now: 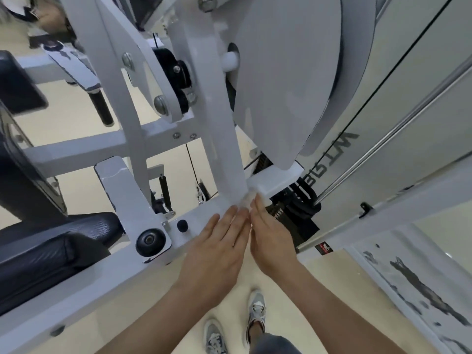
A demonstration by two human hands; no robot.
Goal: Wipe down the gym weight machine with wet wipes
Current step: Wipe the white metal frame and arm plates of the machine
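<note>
My left grip (217, 249) lies flat, palm down, fingers straight. My right grip (270, 238) stands on edge just beside it, fingers stretched forward. Both forearms are bare.

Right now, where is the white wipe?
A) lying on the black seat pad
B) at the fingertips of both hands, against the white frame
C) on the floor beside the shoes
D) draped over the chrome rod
B: the wet wipe sits bunched at the tips of the left hand and right hand, against a joint of the white frame.
</note>
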